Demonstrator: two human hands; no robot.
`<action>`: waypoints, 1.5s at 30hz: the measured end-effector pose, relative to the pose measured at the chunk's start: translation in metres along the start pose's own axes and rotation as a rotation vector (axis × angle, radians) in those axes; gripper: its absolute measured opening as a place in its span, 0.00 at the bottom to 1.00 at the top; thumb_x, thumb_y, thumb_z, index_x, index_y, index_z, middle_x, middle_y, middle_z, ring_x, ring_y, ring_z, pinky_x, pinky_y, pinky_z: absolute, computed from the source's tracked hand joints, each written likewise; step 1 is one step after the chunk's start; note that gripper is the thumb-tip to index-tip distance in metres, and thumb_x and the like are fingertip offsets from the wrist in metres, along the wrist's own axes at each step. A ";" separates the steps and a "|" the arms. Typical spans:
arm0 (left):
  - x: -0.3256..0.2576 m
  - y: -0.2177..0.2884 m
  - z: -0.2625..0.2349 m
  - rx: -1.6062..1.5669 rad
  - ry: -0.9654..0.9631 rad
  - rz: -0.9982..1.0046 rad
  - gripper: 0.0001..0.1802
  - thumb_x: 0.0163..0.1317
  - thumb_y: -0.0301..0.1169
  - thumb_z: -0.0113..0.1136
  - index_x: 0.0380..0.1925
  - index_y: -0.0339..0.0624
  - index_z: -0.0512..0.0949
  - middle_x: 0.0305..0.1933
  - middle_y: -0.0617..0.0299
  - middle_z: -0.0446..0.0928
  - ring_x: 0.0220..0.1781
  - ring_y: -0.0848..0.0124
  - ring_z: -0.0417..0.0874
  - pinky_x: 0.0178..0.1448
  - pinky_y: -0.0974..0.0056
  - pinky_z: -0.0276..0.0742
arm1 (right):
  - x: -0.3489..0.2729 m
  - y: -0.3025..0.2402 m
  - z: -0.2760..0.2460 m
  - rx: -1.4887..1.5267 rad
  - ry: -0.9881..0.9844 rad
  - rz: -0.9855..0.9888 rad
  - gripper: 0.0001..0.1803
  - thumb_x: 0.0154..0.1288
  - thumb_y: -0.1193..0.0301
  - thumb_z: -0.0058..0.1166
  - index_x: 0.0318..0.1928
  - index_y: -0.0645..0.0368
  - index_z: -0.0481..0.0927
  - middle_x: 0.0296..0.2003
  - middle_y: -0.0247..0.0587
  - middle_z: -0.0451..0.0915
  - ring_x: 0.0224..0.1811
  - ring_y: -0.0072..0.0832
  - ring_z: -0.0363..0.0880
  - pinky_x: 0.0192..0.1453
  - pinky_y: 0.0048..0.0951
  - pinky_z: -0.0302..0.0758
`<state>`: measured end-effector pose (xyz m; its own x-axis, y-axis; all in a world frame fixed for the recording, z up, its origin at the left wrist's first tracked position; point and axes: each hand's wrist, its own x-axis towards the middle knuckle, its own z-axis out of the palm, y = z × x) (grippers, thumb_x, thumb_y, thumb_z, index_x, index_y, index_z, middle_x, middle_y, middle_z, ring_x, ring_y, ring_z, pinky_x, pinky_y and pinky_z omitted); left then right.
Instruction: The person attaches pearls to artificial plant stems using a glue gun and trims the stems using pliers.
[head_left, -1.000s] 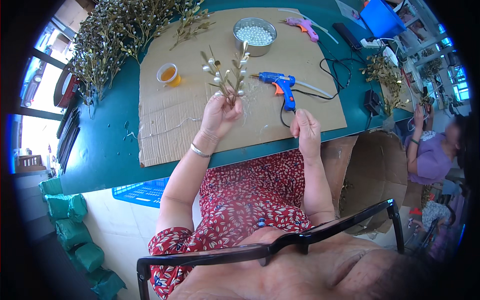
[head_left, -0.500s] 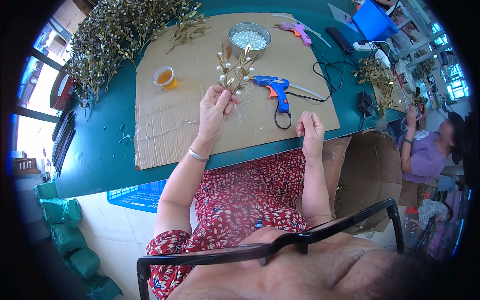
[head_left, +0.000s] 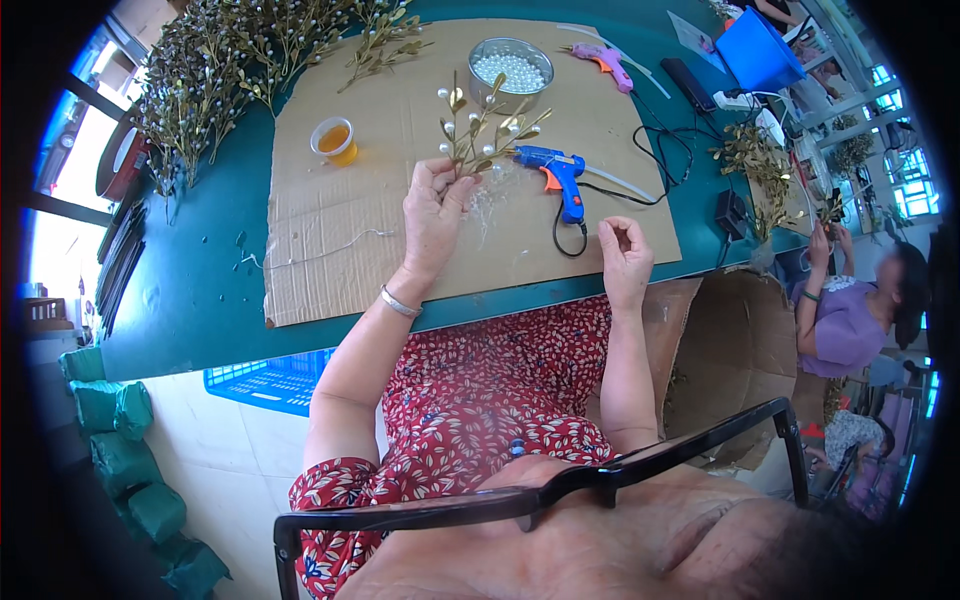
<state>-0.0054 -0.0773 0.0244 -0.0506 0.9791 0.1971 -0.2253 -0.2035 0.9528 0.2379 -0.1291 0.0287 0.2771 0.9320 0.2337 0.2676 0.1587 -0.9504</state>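
Observation:
My left hand (head_left: 432,215) pinches the stem end of a leafy artificial sprig (head_left: 484,150) with gold-brown leaves and white pearl beads. Its leafy top points away from me, and one side lies close to the nozzle of a blue glue gun (head_left: 553,165). Thin glue strings (head_left: 490,205) trail on the cardboard beside that hand. Over the board's near right part, my right hand (head_left: 627,262) is closed with thumb and fingertips together; whatever they hold, if anything, is too small to make out. Beyond the sprig stands a round tin (head_left: 515,98) of white pearl beads (head_left: 508,72).
A cardboard sheet (head_left: 340,240) covers much of the green table (head_left: 190,300). On it are a cup of amber liquid (head_left: 334,141) and a pink glue gun (head_left: 603,62). Beaded branches (head_left: 200,90) pile up far left. Cables (head_left: 660,150) run right, where another person (head_left: 850,310) works.
My left hand has turned the sprig, so its leaves spread more to the right by the glue gun nozzle. My right hand stays closed in nearly the same place.

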 end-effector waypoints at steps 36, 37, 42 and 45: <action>0.017 -0.031 0.000 0.586 0.114 0.177 0.15 0.59 0.24 0.61 0.45 0.34 0.70 0.35 0.50 0.82 0.37 0.67 0.85 0.39 0.67 0.78 | 0.053 -0.007 0.131 -0.331 -0.099 -0.640 0.11 0.49 0.82 0.60 0.36 0.59 0.79 0.24 0.42 0.80 0.23 0.35 0.78 0.27 0.31 0.73; 0.020 -0.031 0.000 0.597 0.127 0.229 0.15 0.59 0.24 0.60 0.45 0.34 0.70 0.35 0.49 0.82 0.37 0.67 0.85 0.39 0.67 0.78 | 0.056 -0.007 0.132 -0.329 -0.099 -0.647 0.11 0.49 0.82 0.60 0.36 0.59 0.79 0.24 0.42 0.80 0.23 0.35 0.78 0.27 0.31 0.73; 0.008 -0.011 -0.019 0.612 0.220 0.246 0.15 0.60 0.24 0.60 0.45 0.34 0.69 0.35 0.52 0.82 0.35 0.70 0.84 0.36 0.68 0.77 | 0.030 -0.041 0.121 -0.140 0.109 -0.537 0.06 0.58 0.81 0.58 0.37 0.62 0.79 0.25 0.39 0.80 0.23 0.24 0.78 0.28 0.22 0.72; -0.003 0.022 -0.026 0.459 0.227 0.213 0.13 0.63 0.24 0.56 0.46 0.33 0.68 0.36 0.56 0.82 0.30 0.76 0.81 0.34 0.72 0.75 | 0.009 -0.052 0.082 -0.063 0.246 -0.427 0.05 0.62 0.81 0.55 0.40 0.67 0.79 0.29 0.36 0.79 0.28 0.17 0.74 0.32 0.19 0.72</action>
<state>-0.0353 -0.0849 0.0390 -0.2689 0.8806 0.3902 0.2574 -0.3247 0.9101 0.1505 -0.1019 0.0638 0.3382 0.6826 0.6478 0.4574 0.4824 -0.7471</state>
